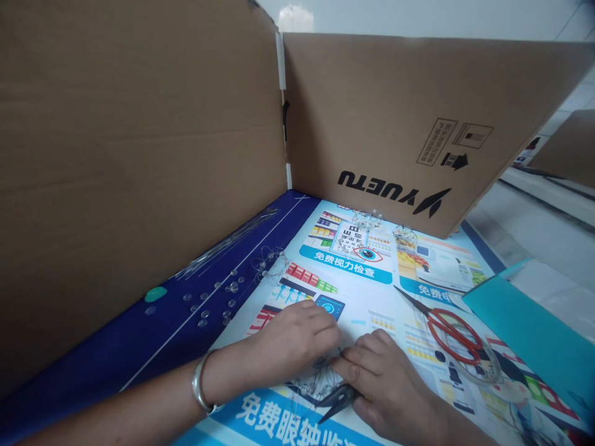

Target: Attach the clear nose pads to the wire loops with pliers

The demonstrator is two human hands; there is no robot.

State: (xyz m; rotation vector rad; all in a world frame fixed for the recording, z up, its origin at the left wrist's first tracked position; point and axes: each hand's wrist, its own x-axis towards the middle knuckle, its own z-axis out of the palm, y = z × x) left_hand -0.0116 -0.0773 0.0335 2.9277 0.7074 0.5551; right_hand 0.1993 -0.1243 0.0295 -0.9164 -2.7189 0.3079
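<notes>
My left hand (297,337), with a silver bangle on its wrist, is closed with its fingers curled down at a tangle of thin wire with clear beads (316,381). Its fingertips are mostly hidden. Close beside it, my right hand (388,384) is closed, thumb and forefinger pinched together at the wire's edge. Dark-jawed pliers (338,399) stick out from under my right palm, jaws slightly parted and pointing left; their handles are hidden in the hand.
Red-handled scissors (453,334) lie to the right, near a teal sheet (525,334). Loose clear beads (203,314) and straight wires (227,241) lie on the left. Several beaded wire pieces (367,220) sit toward the back. Cardboard panels (395,111) wall the table's left and far sides.
</notes>
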